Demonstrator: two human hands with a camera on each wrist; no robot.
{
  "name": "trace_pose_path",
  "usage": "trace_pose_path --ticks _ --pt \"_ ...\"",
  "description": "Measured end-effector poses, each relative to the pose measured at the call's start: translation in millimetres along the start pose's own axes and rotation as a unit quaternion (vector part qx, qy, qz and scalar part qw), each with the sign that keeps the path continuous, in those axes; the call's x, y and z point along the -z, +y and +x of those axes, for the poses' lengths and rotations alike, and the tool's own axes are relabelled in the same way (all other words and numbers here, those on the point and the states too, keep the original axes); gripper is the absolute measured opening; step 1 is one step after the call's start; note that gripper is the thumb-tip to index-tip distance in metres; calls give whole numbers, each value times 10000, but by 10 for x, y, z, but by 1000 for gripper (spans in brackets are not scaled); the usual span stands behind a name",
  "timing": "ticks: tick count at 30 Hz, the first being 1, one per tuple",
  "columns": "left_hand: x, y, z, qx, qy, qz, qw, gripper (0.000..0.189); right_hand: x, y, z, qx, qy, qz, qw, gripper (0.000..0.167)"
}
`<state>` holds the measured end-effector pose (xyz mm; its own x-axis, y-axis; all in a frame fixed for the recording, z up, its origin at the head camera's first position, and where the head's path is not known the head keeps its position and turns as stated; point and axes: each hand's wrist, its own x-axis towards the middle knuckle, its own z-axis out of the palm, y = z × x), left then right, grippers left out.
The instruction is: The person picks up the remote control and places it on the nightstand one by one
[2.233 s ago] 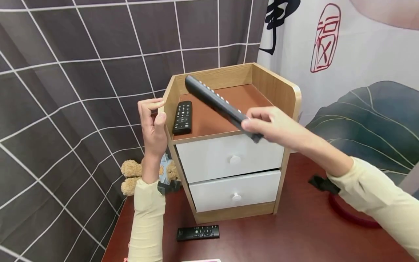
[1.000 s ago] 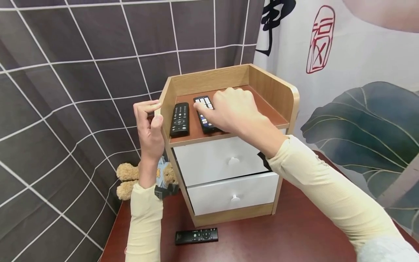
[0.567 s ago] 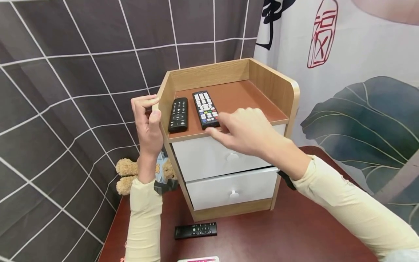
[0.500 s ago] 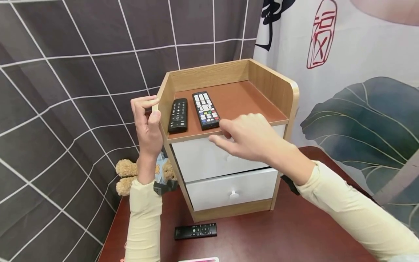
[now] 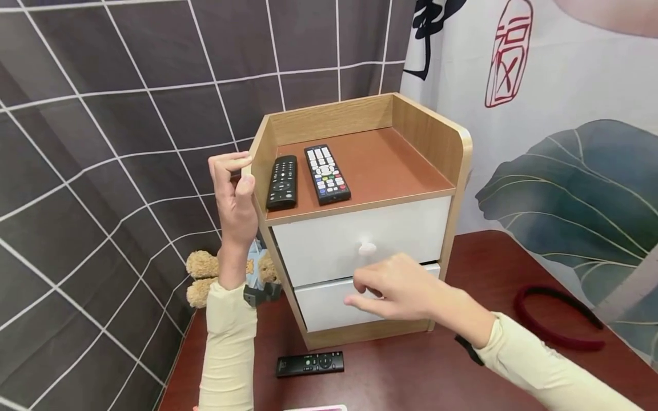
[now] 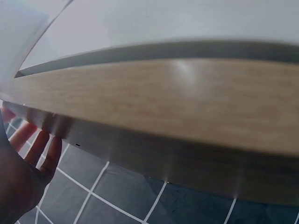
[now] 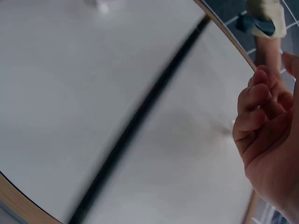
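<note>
"So, what are your hands doing, and what room is round them?"

"My left hand (image 5: 233, 200) holds the front edge of the cabinet's (image 5: 432, 137) left panel (image 5: 264, 145), thumb at the front, fingers along the outer face. My right hand (image 5: 398, 288) hangs before the lower drawer (image 5: 329, 305), fingers loosely curled round air, thumb apart; how near that drawer it is, I can't tell. Above it, the brown top (image 5: 382, 165) is walled on three sides, low in front, and stretches rightward from two remotes."

"How many of each?"

"Three remotes: a black remote (image 5: 282, 181) just inside the panel I hold, a white-buttoned remote (image 5: 327, 173) to its right, and a slim remote (image 5: 311, 364) on the tabletop (image 5: 406, 365), below and left of my right hand. Two drawers, the upper drawer's (image 5: 319, 245) round knob (image 5: 367, 249) just above that hand. One plush toy (image 5: 202, 264) by my left wrist; one dark red hoop (image 5: 552, 337) beyond my right."

"Any writing?"

"Well above my right hand, a white hanging (image 5: 457, 103) carries a red seal mark (image 5: 509, 54) and a black brush character (image 5: 429, 31), cut off at the top. The remotes' key markings are too small to read."
</note>
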<state>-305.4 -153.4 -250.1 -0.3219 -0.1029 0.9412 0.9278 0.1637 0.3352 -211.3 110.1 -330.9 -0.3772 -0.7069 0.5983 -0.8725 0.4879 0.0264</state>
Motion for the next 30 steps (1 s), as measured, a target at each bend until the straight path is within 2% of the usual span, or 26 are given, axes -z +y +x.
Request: trace_pose_path --ticks 7,10,15,20,23,30 --pt "2 -5 -14 4 3 18 10000 44 -265 -31 -244 -669 -183 832 9941 25" --pt "-4 -3 -17 6 -30 34 10000 45 -427 -73 -392 -765 -248 1031 9914 22" --pt "-10 -4 -16 -20 -41 69 10000 47 -735 -173 -605 -949 -411 1367 9852 22" --pt "-33 -12 -8 -1 -27 -9 10000 44 -953 -232 -736 -1447 -270 1819 9722 25" --pt "-34 -16 -19 20 -17 -3 10000 43 -1084 -282 -822 -1474 -301 2021 9677 27" --pt "-19 -15 -31 -16 31 -60 10000 44 -1366 -391 -1012 -1402 -1053 2195 9597 43"
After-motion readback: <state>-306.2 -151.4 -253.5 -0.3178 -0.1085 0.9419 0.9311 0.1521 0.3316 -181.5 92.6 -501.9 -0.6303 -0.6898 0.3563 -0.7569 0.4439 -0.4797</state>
